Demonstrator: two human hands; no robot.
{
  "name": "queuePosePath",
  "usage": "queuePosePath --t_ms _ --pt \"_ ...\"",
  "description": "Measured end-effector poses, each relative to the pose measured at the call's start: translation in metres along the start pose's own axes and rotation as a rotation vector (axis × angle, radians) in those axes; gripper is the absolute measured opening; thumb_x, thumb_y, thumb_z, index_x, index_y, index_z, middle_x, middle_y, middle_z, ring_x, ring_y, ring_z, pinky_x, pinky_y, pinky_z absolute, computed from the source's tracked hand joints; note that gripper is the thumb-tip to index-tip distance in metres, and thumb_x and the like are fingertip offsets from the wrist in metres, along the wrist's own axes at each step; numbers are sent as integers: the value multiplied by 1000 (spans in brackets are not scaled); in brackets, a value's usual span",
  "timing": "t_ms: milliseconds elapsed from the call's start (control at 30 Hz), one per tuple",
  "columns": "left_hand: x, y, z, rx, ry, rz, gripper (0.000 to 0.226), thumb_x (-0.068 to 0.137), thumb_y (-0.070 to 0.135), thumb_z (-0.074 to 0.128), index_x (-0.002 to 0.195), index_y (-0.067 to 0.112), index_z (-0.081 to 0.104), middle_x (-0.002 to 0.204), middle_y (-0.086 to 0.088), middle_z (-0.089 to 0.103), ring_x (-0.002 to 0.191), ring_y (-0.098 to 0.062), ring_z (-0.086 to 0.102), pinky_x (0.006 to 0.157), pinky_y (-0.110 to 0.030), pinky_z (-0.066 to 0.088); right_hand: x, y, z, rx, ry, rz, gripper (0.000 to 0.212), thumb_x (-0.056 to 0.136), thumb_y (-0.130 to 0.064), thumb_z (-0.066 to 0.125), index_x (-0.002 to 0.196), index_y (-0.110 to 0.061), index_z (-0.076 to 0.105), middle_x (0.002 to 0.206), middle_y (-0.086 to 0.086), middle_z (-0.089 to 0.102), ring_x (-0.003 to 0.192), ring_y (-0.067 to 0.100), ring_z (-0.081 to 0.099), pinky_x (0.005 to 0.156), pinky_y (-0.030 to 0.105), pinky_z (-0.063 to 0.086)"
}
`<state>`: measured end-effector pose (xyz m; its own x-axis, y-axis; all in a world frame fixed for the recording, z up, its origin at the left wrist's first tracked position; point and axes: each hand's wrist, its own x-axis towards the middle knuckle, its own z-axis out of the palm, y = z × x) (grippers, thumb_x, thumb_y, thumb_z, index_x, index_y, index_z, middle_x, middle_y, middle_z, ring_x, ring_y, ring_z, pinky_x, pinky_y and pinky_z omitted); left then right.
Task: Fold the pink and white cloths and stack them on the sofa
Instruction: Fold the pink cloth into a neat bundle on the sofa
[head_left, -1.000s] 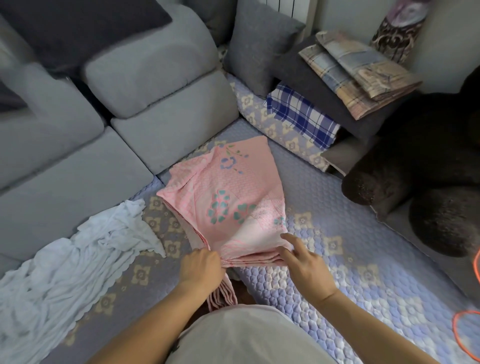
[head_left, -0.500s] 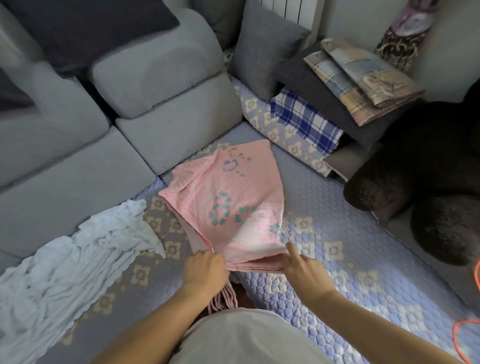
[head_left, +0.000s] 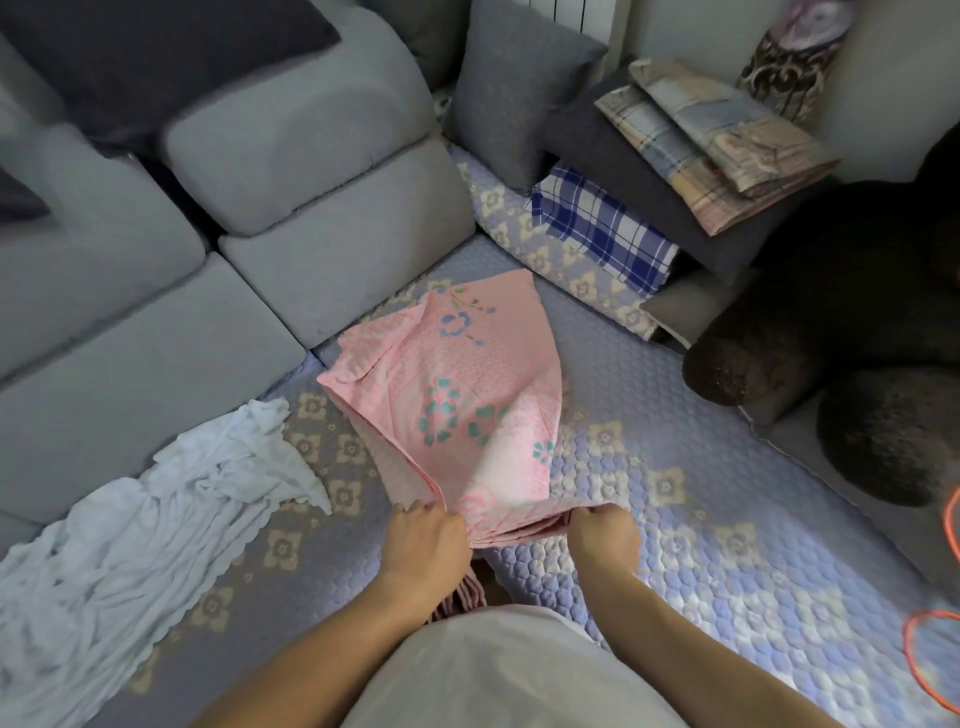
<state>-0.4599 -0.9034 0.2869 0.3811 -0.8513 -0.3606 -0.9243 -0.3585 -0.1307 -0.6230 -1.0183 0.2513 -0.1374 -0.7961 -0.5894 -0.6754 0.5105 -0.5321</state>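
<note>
At the centre of the view we hold the folded pink cloth (head_left: 457, 415) by its near edge, our left hand (head_left: 426, 540) clamped on the corner at 7 o'clock of it and our right hand (head_left: 605, 540) pinching the corner at 5 o'clock, its far end lying on the quilted lilac mat (head_left: 727, 519). The white cloth (head_left: 156, 519) lies crumpled on the mat at 9 o'clock, against the grey sofa (head_left: 218, 291) base. At 1 o'clock folded plaid cloths (head_left: 717, 156) rest on a dark cushion (head_left: 649, 182).

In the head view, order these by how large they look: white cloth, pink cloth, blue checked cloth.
1. white cloth, crumpled, running out of frame
2. pink cloth, not far behind
3. blue checked cloth, partly covered and farther away, so true size unsure
</note>
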Motion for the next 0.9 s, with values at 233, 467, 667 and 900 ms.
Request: queuePosePath --t_ms 233,467,667,900 --pt "-4 -2 4 83 -28 23 20 79 19 59 91 18 74 92 -7 71 89 -28 66 81 -38 46 -12 -2 -1 21 69 -230 16 98 -15 34 87 -7 44 75 8 57 66 25 51 59 39 40" --pt "-2 -8 9 133 -29 4 23 88 15 54 103 19 71 103 -7 70 99 -28 64 86 -38 45 11 21 -28 -686 -18 -789 67 85 7 47 143 -17 25 80 3 59 58 21 51 48 33 41" --pt "-3 -1 6 90 -59 70 17 50 25 83 62 21 72 63 -4 65 62 -26 63 63 -40 50 24 5 -28 -15 -69 -175 19 88 -5 46 95 -12 62 95 8 63 75 22 63 66 42 60" --pt "-7 -15 15 53 34 58 30 36 27 89 55 19 68 56 -4 61 53 -25 61 55 -37 48 8 7 -9 210 -239 -75 16 78 2 39 93 -2 42 74 17 62 57 29 55 52 37 48"
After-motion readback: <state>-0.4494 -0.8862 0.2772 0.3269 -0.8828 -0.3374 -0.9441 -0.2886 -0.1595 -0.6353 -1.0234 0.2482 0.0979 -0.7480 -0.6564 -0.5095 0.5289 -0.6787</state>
